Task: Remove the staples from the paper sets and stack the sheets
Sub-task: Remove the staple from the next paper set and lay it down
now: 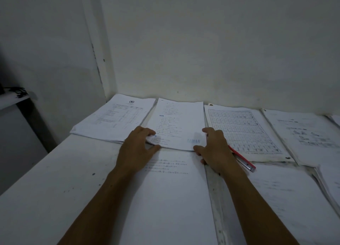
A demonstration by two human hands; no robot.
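At a white desk (46,180) set against the wall, your left hand (137,149) pinched the near left corner of the printed sheet (178,123) between thumb and fingers, curling it up. Your right hand (215,149) gripped the same sheet's near right edge, fingers bent over the top and thumb at the margin. The sheet lay at the desk's middle back, overlapping a nearer sheet (171,198). A red tool (242,159) lay just beside your right wrist.
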